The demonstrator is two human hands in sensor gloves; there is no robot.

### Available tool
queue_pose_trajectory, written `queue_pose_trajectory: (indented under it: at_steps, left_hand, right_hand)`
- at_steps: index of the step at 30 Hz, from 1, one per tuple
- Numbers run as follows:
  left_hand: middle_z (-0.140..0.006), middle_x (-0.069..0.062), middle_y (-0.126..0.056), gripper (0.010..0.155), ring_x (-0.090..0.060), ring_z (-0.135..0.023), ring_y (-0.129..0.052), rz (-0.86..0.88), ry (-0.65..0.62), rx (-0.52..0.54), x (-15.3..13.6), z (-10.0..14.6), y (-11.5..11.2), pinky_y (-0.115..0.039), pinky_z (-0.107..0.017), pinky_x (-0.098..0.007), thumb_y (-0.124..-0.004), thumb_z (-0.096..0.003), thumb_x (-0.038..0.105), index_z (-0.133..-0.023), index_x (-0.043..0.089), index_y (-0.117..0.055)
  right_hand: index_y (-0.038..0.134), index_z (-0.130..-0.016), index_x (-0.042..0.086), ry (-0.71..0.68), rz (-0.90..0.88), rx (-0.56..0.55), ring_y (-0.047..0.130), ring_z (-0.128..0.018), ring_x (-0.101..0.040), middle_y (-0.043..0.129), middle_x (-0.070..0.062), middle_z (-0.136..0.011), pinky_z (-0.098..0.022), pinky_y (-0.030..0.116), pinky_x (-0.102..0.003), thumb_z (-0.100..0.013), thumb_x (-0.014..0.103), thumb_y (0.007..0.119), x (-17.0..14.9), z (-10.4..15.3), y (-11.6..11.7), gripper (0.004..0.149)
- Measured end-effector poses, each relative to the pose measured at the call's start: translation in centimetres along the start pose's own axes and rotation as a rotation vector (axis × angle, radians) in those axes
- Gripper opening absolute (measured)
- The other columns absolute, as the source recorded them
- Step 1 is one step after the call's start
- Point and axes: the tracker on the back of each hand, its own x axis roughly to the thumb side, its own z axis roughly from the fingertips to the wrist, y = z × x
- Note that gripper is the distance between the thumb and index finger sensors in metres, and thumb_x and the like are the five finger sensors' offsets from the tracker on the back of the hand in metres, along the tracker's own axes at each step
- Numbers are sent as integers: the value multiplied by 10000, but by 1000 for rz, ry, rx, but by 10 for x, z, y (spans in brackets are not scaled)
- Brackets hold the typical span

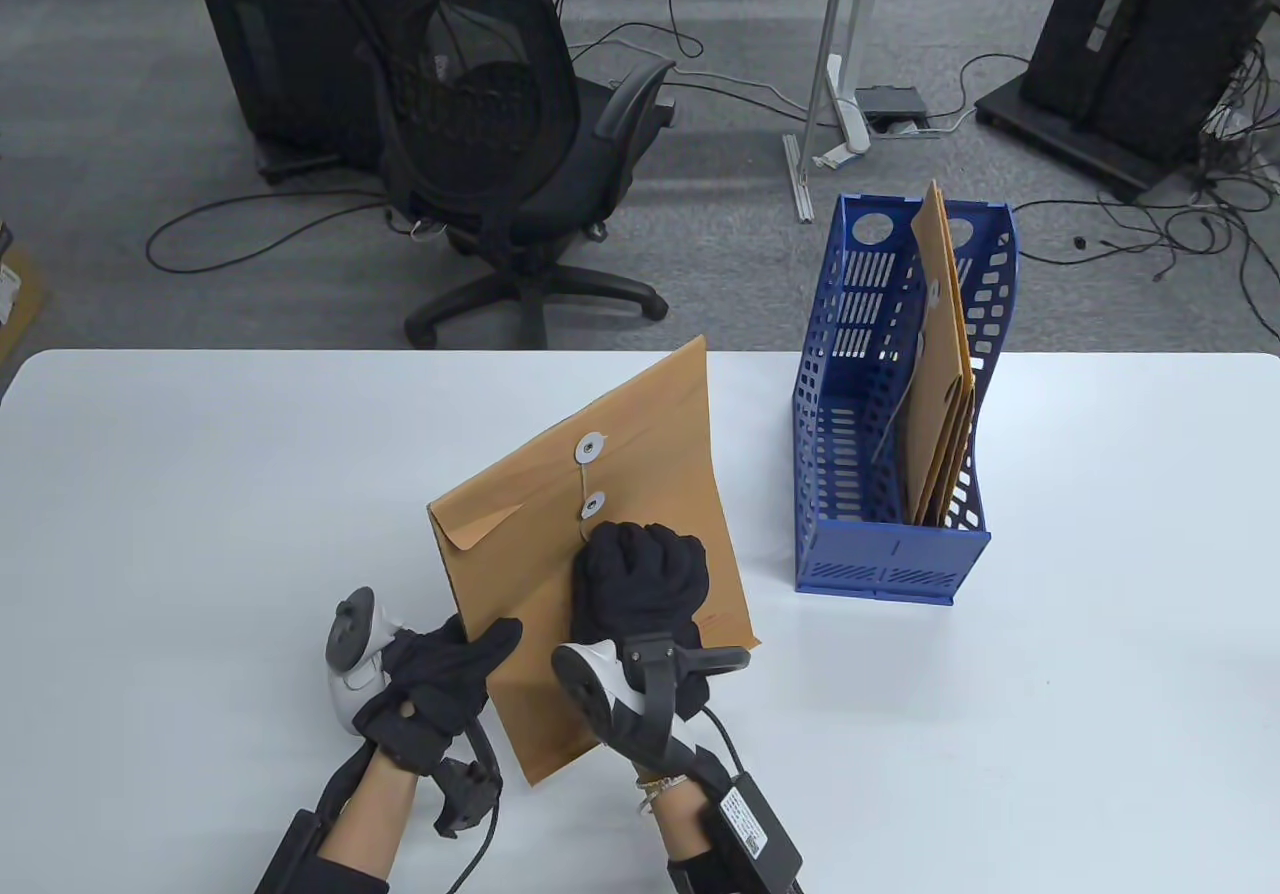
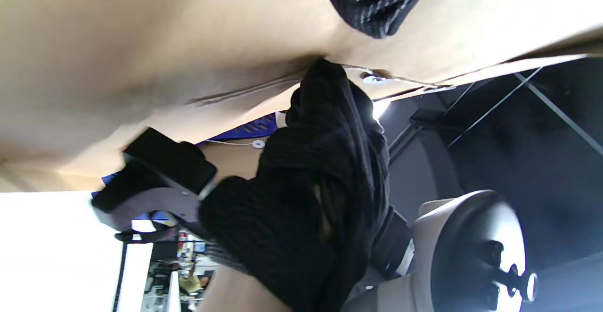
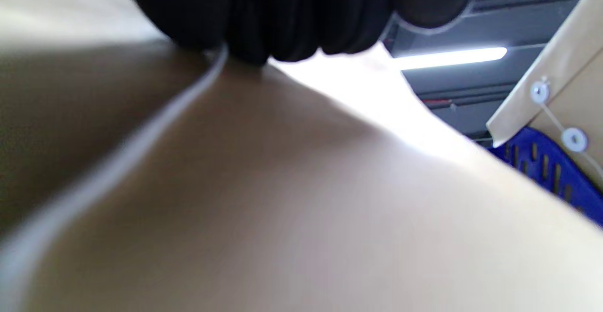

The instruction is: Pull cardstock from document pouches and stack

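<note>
A brown document pouch (image 1: 640, 454) with two white string-tie discs is held tilted above the white table (image 1: 200, 494). My left hand (image 1: 440, 674) grips its lower left edge, thumb on the front face. My right hand (image 1: 640, 574) is curled in a fist on the pouch's front, just below the lower disc, pinching the closure string (image 3: 141, 137). The flap is closed and no cardstock shows. The pouch fills the left wrist view (image 2: 141, 43) and the right wrist view (image 3: 301, 208).
A blue magazine file (image 1: 890, 474) stands on the table right of the pouch and holds several more brown pouches (image 1: 940, 374). A black office chair (image 1: 500, 144) stands on the floor beyond the table's far edge.
</note>
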Motion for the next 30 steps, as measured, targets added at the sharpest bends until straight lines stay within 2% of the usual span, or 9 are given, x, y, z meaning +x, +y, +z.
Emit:
queue_pose_trajectory:
  at_steps: [4, 7, 13, 17, 20, 24, 27, 30]
  left_hand:
    - [-1091, -25, -772, 499, -287, -965, -824, 0, 13, 93, 3, 2, -1, -721, -653, -493, -707, -547, 419, -1035, 429, -603]
    - [-1091, -29, -771, 497, -286, -965, -823, -27, 18, 70, 2, 2, 0, -721, -655, -491, -706, -550, 418, -1036, 428, -604]
    - [-1055, -32, -826, 488, -280, -928, -870, -56, 23, 4, 2, 2, 1, -744, -631, -486, -724, -536, 418, -1019, 409, -657]
    - [-1031, -15, -858, 485, -253, -900, -906, -71, 33, -43, 2, 1, 3, -762, -621, -470, -727, -532, 427, -1013, 405, -670]
    - [-1025, -19, -867, 485, -256, -893, -912, -24, 25, -41, 1, 1, 5, -765, -616, -471, -730, -529, 428, -1011, 400, -679]
    - [-1029, -21, -861, 491, -255, -893, -910, -16, 38, -44, 1, 3, 9, -768, -615, -461, -716, -535, 439, -1021, 395, -663]
    - [-1035, -24, -851, 492, -257, -899, -902, 40, 20, -12, -1, 5, 13, -763, -620, -459, -709, -539, 440, -1026, 395, -654]
    - [-1044, -29, -837, 492, -254, -906, -894, 60, 11, 16, -1, 8, 17, -757, -626, -456, -703, -543, 440, -1030, 400, -641]
  right_hand:
    - [818, -766, 81, 11, -168, 69, 799, -722, -356, 832, -130, -733, -586, 679, -575, -531, 382, 729, -2, -7, -9, 392]
    - [822, -779, 82, 8, -252, 64, 800, -727, -355, 835, -128, -743, -596, 677, -571, -539, 373, 726, 3, -11, -25, 389]
    - [820, -787, 78, 23, -127, -114, 802, -723, -361, 833, -134, -747, -587, 681, -574, -544, 365, 709, -13, -18, -51, 392]
    - [818, -785, 50, 119, -193, -120, 784, -720, -387, 823, -162, -746, -580, 659, -594, -545, 340, 702, -35, -23, -54, 393]
    - [818, -782, 36, 149, -161, -118, 778, -715, -404, 818, -177, -744, -573, 649, -606, -544, 324, 694, -47, -24, -52, 394]
    - [823, -779, 6, 164, -159, -30, 759, -715, -437, 811, -209, -745, -571, 621, -631, -538, 291, 697, -49, -26, -40, 394]
    - [823, -787, 11, 144, -109, 111, 753, -729, -438, 807, -208, -757, -582, 616, -632, -543, 291, 694, -46, -27, -30, 393]
    - [832, -782, 3, 110, -130, 195, 752, -728, -447, 811, -216, -755, -584, 610, -640, -540, 281, 702, -37, -26, -20, 391]
